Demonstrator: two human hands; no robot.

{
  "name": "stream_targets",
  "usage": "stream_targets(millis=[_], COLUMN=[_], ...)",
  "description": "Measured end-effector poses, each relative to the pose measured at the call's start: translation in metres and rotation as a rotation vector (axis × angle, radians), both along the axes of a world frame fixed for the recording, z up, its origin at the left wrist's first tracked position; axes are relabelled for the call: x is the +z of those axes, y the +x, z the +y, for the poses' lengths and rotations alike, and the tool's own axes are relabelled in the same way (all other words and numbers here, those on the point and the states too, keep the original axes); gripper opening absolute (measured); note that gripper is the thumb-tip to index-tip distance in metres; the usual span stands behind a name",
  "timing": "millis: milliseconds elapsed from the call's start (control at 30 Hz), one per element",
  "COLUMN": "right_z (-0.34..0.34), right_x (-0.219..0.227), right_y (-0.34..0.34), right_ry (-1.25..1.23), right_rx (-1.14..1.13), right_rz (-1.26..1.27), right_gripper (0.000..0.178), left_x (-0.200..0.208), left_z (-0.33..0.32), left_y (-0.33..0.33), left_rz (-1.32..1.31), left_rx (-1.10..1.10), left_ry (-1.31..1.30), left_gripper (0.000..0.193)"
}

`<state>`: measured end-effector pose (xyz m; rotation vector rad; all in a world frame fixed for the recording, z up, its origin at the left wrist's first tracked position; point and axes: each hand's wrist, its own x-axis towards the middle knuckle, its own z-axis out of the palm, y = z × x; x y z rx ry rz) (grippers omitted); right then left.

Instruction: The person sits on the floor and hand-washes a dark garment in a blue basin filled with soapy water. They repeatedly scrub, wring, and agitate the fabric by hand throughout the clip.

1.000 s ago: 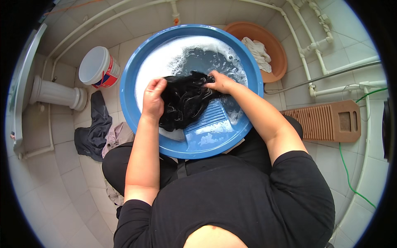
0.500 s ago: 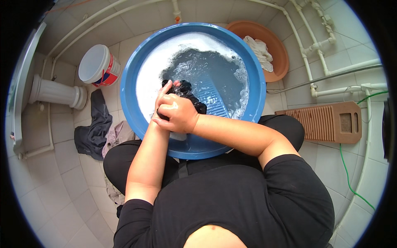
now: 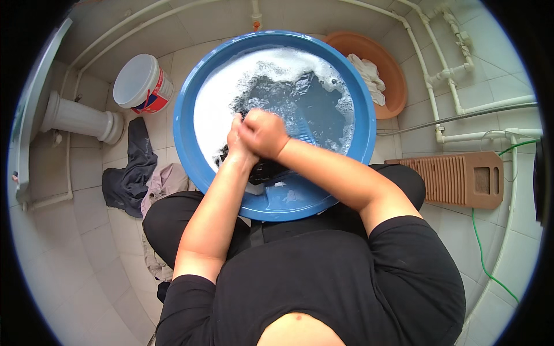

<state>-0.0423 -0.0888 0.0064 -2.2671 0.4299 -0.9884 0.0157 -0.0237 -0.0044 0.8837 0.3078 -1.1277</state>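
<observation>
A large blue basin of sudsy water stands between my knees. Over its near left part, my right hand is closed in a fist against my left hand, which is also curled. Wet black cloth shows below and beside both hands, bunched in their grip; the fingertips are partly hidden. White foam lines the basin's left and far sides. A blue ribbed washboard lies partly under the grey water, its lower end resting toward the near rim.
A white bucket stands at the far left. Dark and pinkish clothes lie on the left floor. An orange-brown basin holds white cloth. A brown washboard and green hose are at right.
My hands have turned and pressed together, the right now more in a fist. The black cloth has shifted toward the near side, the water is churned, and the view has moved slightly.
</observation>
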Motion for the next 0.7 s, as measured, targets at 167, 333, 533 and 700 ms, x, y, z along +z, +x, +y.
stream_targets(millis=[167, 333, 533, 700], right_z=[-0.088, -0.116, -0.082, 0.016], right_x=[-0.035, -0.076, -0.056, 0.039], right_y=[-0.009, -0.057, -0.042, -0.024], right_ry=[0.327, 0.133, 0.109, 0.056], right_rx=[-0.313, -0.044, -0.149, 0.347], right_rz=[0.458, 0.686, 0.242, -0.079], right_gripper=[0.04, 0.065, 0.034, 0.019], left_x=[0.0, -0.014, -0.004, -0.034], left_z=[-0.008, -0.006, -0.013, 0.005], left_y=[-0.002, 0.01, 0.006, 0.023], left_rz=[-0.1, 0.0, 0.035, -0.119], left_rx=[0.123, 0.217, 0.158, -0.043], left_ry=[-0.026, -0.09, -0.21, -0.157], left_gripper=[0.044, 0.045, 0.048, 0.045])
